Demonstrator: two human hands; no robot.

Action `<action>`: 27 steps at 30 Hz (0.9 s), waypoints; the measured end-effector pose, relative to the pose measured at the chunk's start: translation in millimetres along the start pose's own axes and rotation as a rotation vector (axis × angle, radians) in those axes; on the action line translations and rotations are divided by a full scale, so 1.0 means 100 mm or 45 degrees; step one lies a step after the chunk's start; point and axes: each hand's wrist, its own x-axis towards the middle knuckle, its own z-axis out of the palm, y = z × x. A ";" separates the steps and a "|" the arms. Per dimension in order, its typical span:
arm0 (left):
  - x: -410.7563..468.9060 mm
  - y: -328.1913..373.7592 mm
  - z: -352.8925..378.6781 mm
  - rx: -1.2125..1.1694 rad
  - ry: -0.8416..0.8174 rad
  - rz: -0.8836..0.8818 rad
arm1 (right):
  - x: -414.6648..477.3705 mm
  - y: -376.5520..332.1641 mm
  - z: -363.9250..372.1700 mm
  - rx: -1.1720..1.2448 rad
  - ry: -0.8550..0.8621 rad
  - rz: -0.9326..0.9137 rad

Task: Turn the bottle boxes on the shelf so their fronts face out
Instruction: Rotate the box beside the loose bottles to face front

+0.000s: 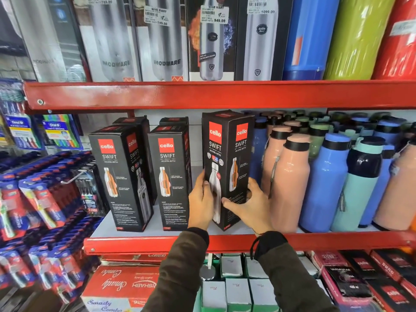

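my left hand (201, 200) and right hand (252, 204) clasp the lower half of one tall black bottle box (226, 167), each hand curled narrow against an opposite side, thumbs lying on the faces turned toward me. the box stands upright on the white shelf board (105, 226), near its red front lip (146, 244), rotated so one vertical corner edge points out between my hands. two faces show: each carries a red square with "cello" in white, then "swift" beneath, then a bottle picture. the face under my left thumb shows a pale steel bottle with small round badges above it; the face under my right thumb shows a cutaway bottle with an orange core and fine text beside it. just beyond my left hand stands a second box (172, 179), and further that way a third box (122, 179), both showing the cutaway face. just beyond my right hand stand peach bottles (290, 183) with black collars.
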 end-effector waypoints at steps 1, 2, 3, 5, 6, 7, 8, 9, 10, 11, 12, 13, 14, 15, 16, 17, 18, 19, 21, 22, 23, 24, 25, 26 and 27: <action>0.01 -0.02 -0.01 0.023 -0.006 -0.010 | 0.01 0.01 -0.01 0.012 -0.024 0.002; 0.02 -0.04 -0.03 0.049 -0.007 -0.012 | 0.02 0.02 -0.02 0.036 -0.054 0.002; 0.02 -0.05 -0.04 0.072 -0.003 -0.008 | 0.04 0.03 -0.02 0.068 -0.091 0.002; 0.00 -0.06 -0.06 0.087 0.015 -0.005 | 0.04 0.04 -0.03 0.130 -0.181 0.008; -0.01 -0.06 -0.07 0.094 0.024 0.005 | 0.04 0.04 -0.03 0.152 -0.219 0.015; -0.02 -0.05 -0.08 0.099 0.030 0.020 | 0.05 0.05 -0.02 0.157 -0.246 0.021; -0.03 -0.05 -0.09 0.104 0.032 0.036 | 0.04 0.05 -0.01 0.146 -0.262 0.024; -0.03 -0.06 -0.10 0.107 0.037 0.044 | 0.05 0.07 0.00 0.139 -0.265 0.023; -0.03 -0.07 -0.10 0.106 0.046 0.047 | 0.06 0.09 0.01 0.134 -0.268 0.022; -0.03 -0.08 -0.10 0.105 0.060 0.049 | 0.07 0.11 0.01 0.135 -0.269 0.017; -0.04 -0.09 -0.10 0.110 0.076 0.053 | 0.06 0.11 0.01 0.123 -0.265 0.005; -0.06 -0.10 -0.09 0.117 0.088 0.059 | 0.06 0.09 0.01 0.107 -0.255 -0.011; -0.07 -0.12 -0.08 0.124 0.096 0.062 | 0.06 0.06 0.00 0.091 -0.243 -0.030; -0.08 -0.14 -0.07 0.130 0.103 0.064 | 0.06 0.05 0.00 0.081 -0.235 -0.045; -0.10 -0.15 -0.07 0.132 0.107 0.066 | 0.06 0.05 0.00 0.069 -0.238 -0.057; -0.10 -0.17 -0.06 0.132 0.110 0.068 | 0.07 0.06 0.00 0.063 -0.241 -0.057; -0.11 -0.19 -0.05 0.131 0.110 0.074 | 0.07 0.08 0.00 0.055 -0.246 -0.047; -0.11 -0.21 -0.05 0.132 0.108 0.080 | 0.07 0.10 0.01 0.041 -0.248 -0.037; -0.12 -0.24 -0.04 0.147 0.109 0.082 | 0.06 0.15 0.03 -0.005 -0.260 -0.023; -0.12 -0.26 -0.04 0.158 0.117 0.083 | 0.06 0.17 0.04 -0.020 -0.265 -0.017; -0.11 -0.29 -0.03 0.169 0.123 0.082 | 0.06 0.18 0.05 -0.026 -0.262 -0.014; -0.11 -0.30 -0.03 0.175 0.127 0.074 | 0.06 0.19 0.06 -0.031 -0.258 -0.014; -0.11 -0.32 -0.03 0.182 0.131 0.063 | 0.06 0.19 0.07 -0.033 -0.254 -0.016; -0.12 -0.34 -0.03 0.188 0.134 0.054 | 0.06 0.20 0.08 -0.041 -0.253 -0.018; -0.13 -0.35 -0.03 0.195 0.138 0.046 | 0.06 0.20 0.09 -0.044 -0.253 -0.019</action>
